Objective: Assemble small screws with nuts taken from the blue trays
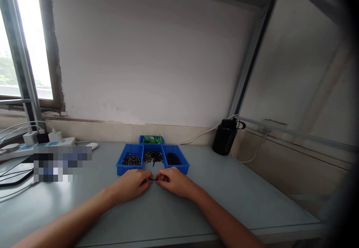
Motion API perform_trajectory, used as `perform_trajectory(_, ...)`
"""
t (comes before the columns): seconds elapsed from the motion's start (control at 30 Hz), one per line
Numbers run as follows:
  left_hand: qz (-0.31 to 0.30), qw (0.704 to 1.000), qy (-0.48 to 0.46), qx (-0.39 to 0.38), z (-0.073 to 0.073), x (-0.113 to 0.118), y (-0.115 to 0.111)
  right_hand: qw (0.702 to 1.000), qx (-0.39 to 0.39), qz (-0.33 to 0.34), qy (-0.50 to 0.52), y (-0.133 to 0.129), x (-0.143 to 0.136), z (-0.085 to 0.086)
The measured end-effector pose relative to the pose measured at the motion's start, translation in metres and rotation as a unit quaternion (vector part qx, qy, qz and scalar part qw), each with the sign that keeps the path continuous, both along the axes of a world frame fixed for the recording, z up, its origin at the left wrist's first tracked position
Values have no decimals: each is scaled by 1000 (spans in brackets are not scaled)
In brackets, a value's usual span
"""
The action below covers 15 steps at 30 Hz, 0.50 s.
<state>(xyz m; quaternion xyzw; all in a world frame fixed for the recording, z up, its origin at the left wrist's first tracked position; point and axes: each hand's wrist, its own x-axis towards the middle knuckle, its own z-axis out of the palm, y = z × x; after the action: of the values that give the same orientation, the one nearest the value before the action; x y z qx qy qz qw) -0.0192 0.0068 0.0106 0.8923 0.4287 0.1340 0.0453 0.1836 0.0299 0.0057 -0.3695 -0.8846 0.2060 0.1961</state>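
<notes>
Pinching a thin dark piece (pixel 153 179) between them, your left hand (pixel 137 180) and right hand (pixel 174 180) face each other low over the grey table (pixel 218 192). Your left fingertips close on one end of it and your right fingertips on the other, with a short stretch showing in the gap; whether anything else sits inside your fingers, you cannot tell from here. Just beyond your knuckles lie mixed metallic and black parts (pixel 153 156), between two blue bins. The left bin (pixel 123 170) holds small metallic pieces (pixel 131 160); the right bin (pixel 183 168) holds small black ones (pixel 173 159). Behind the mixed parts, a rear blue bin (pixel 141 140) contains green packaging (pixel 152 139). Farther to your right, a black bottle (pixel 224 137) stands near the wall (pixel 157 61). To your far left you have a white power strip (pixel 67 142) with plugs in it, below the window (pixel 33 34).
</notes>
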Motion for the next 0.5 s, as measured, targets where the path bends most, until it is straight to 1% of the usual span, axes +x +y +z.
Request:
perform_trajectory(0.1, -19, 999, -25, 9, -2, 0, 1, 1000, -10, 12, 2, -1, -1, -2)
perform_trajectory(0.23, -58, 997, -41, 33, -6, 0, 1, 999, 7, 32, -4, -3, -3, -2)
perform_trajectory(0.4, -78, 996, -24, 42, -5, 1, 0, 999, 26, 41, -24, -3, -4, -4)
perform_trajectory(0.5, -93, 994, -4, 57, -5, 2, -1, 996, 58, 38, -49, -3, -7, -7)
